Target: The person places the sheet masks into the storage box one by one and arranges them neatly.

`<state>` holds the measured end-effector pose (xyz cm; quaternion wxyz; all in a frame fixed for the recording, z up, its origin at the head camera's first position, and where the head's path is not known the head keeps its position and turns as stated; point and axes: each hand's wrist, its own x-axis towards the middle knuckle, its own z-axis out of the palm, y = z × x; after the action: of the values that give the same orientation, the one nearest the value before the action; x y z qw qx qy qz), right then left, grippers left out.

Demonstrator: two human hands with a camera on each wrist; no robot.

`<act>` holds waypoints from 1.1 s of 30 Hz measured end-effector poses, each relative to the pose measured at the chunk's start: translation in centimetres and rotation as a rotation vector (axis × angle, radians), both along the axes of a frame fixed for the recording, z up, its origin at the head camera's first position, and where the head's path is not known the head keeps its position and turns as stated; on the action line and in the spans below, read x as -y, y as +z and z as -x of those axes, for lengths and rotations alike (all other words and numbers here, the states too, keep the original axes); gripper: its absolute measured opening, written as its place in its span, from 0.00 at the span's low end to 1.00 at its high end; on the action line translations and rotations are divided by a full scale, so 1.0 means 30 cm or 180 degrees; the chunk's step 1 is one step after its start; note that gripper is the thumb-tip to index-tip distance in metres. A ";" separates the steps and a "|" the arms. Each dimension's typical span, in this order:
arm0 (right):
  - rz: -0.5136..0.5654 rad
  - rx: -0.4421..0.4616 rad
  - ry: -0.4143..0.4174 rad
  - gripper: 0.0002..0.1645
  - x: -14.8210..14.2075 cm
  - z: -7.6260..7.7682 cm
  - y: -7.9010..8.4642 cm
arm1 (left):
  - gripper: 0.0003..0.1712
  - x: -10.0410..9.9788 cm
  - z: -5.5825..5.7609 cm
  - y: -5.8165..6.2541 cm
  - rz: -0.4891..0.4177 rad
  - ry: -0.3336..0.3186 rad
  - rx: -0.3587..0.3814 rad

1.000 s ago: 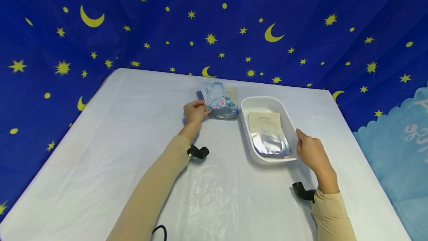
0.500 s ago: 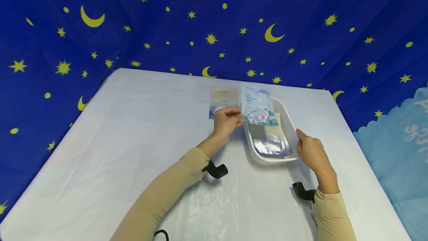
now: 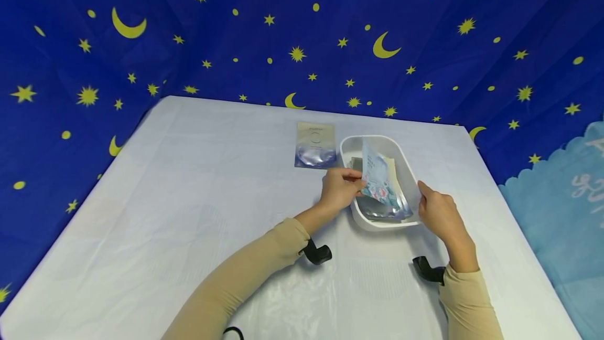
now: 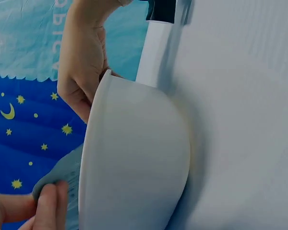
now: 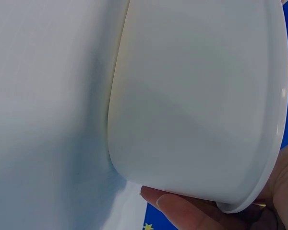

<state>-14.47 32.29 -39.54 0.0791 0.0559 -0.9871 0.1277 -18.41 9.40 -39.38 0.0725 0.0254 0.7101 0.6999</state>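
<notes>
My left hand (image 3: 341,188) pinches the lower left corner of a pale blue face mask packet (image 3: 379,178) with pink flowers. The packet stands tilted over the white plastic basin (image 3: 373,144). Under it in the basin lie beige and silver packets (image 3: 377,212), partly hidden. In the left wrist view, thumb and fingers (image 4: 47,203) squeeze the packet's edge beside the basin's wall (image 4: 134,153). My right hand (image 3: 441,215) grips the basin's near right rim. From the right wrist, its fingers (image 5: 180,211) show against the basin's outer wall (image 5: 197,105).
Left of the basin, one beige and silver packet (image 3: 315,144) lies flat on the white table (image 3: 189,182). A dark blue curtain (image 3: 264,41) with stars and moons rises behind the table. Black camera mounts (image 3: 317,252) stick out from both wrists.
My left hand has carried the blue packet rightward from the pile at the back to over the basin and lowered it. A beige packet stays behind. The right hand keeps its grip.
</notes>
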 end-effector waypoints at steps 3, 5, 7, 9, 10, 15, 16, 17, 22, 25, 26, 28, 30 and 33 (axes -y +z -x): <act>0.0016 -0.0009 0.0014 0.26 -0.001 0.000 0.002 | 0.12 -0.001 -0.006 0.001 0.0115 -0.0130 -0.0017; 0.0020 -0.0001 0.0015 0.26 -0.002 -0.001 0.003 | 0.12 0.004 -0.008 0.001 0.0209 -0.0184 -0.0061; 0.0016 0.0003 0.0015 0.26 -0.002 0.000 0.005 | 0.12 0.013 -0.008 0.002 0.0493 -0.0187 -0.0217; 0.0015 0.0011 0.0010 0.26 -0.002 0.000 0.006 | 0.12 0.023 -0.009 0.004 0.0872 -0.0188 -0.0419; 0.0015 0.0016 0.0011 0.26 -0.002 0.000 0.006 | 0.13 0.028 -0.008 0.005 0.1085 -0.0184 -0.0524; 0.0013 -0.0010 0.0019 0.26 -0.004 0.001 0.001 | 0.18 0.043 -0.007 0.008 0.2126 -0.0281 -0.0907; 0.0011 -0.0008 0.0017 0.26 -0.004 0.001 0.001 | 0.19 0.044 -0.005 0.007 0.2261 -0.0280 -0.0942; 0.0011 0.0001 0.0007 0.26 -0.003 0.001 0.000 | 0.21 0.045 -0.002 0.006 0.2390 -0.0259 -0.0972; 0.0015 0.0122 -0.0073 0.27 0.007 0.000 0.001 | 0.24 0.068 0.043 -0.004 0.2347 0.0197 -0.0884; 0.0007 0.0159 -0.0101 0.27 0.011 -0.001 0.003 | 0.25 0.111 0.095 -0.010 0.2074 0.0584 -0.0697; 0.0004 0.0163 -0.0105 0.27 0.011 -0.001 0.004 | 0.26 0.128 0.114 -0.012 0.2009 0.0699 -0.0610; 0.0004 0.0160 -0.0111 0.26 0.010 -0.001 0.005 | 0.28 0.164 0.156 -0.021 0.2002 0.0910 -0.0427; 0.0003 0.0151 -0.0107 0.26 0.009 -0.001 0.006 | 0.30 0.196 0.195 -0.034 0.2114 0.1055 -0.0221; 0.0000 0.0133 -0.0102 0.26 0.005 -0.001 0.005 | 0.33 0.223 0.245 -0.062 0.2488 0.1064 0.0107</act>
<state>-14.43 32.15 -39.40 0.0604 0.0374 -0.9893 0.1275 -25.76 2.70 -41.23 -0.0263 -0.1309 0.9151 0.3805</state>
